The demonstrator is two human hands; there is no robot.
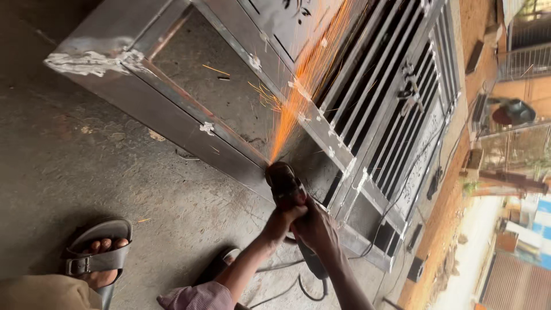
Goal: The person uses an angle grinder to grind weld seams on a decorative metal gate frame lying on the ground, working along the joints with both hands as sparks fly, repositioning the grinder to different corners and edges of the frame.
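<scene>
A dark angle grinder (285, 185) presses its disc against the edge of a grey steel gate frame (172, 115) that lies on the concrete floor. Orange sparks (307, 74) shoot up and away from the contact point. My left hand (280, 223), on the arm with a pink sleeve, grips the grinder's body from the left. My right hand (314, 228) grips its rear handle just behind. The two hands touch each other around the tool. White weld patches (92, 60) mark the frame's corners and joints.
The gate's barred section (390, 97) stretches to the right. My sandalled foot (97, 258) stands on the floor at lower left, a second shoe (221, 261) near my forearm. The grinder's black cable (298, 287) trails below. Orange ground and buildings lie at far right.
</scene>
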